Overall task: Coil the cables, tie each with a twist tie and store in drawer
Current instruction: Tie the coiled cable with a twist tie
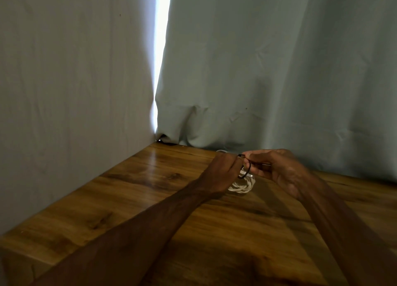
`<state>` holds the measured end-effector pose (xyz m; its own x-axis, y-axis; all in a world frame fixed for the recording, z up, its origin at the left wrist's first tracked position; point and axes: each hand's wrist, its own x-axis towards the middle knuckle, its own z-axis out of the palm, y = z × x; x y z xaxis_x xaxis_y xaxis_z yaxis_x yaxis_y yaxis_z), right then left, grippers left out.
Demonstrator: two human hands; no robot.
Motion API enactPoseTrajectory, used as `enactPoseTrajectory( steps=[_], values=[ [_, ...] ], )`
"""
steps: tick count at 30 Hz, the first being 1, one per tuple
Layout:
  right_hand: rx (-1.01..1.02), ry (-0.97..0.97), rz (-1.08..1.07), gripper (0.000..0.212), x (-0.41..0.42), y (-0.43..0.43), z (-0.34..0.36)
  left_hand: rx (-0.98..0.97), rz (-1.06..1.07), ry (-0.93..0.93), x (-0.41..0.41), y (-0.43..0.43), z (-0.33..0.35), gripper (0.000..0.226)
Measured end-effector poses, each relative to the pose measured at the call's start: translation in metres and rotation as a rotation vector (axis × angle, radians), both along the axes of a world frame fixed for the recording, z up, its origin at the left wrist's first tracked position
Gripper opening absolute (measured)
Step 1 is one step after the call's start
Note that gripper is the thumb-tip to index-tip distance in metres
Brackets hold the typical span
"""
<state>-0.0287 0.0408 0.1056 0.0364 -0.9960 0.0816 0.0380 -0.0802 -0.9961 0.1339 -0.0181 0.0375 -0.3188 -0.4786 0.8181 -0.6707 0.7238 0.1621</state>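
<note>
A white cable (240, 188), coiled and rope-like, hangs low at the far side of the glossy wooden table (129, 199). A thin black tie (248, 168) loops round its top. The left hand (221, 169) and right hand (277, 170) each pinch the tie with curled fingers. Creased grey curtains (279, 70) hang behind.

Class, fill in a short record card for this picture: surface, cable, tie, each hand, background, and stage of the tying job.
surface: wooden table
cable: white cable, coiled, low over the table between the hands
tie: black twist tie, looped round the coil's upper part
left hand: pinches the tie near its end
right hand: pinches the tie beside the left
background: pale curtains, bright gap between them
stage: coil made, tie on with ends held; no drawer in view
</note>
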Motion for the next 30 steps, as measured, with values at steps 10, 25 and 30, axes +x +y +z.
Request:
enactPoseTrajectory(
  steps=[10, 25, 30],
  values=[
    [0.007, 0.017, -0.018, 0.016, 0.000, -0.002, -0.001, -0.122, -0.015, -0.216, 0.007, -0.004, -0.012, 0.029],
    [-0.049, -0.014, 0.058, 0.017, -0.001, 0.002, 0.001, 0.098, -0.042, 0.009, 0.001, 0.012, 0.005, 0.037],
    [-0.121, -0.153, 0.113, 0.017, 0.003, 0.003, 0.000, 0.409, -0.126, 0.170, -0.003, 0.011, 0.002, 0.040]
  ],
)
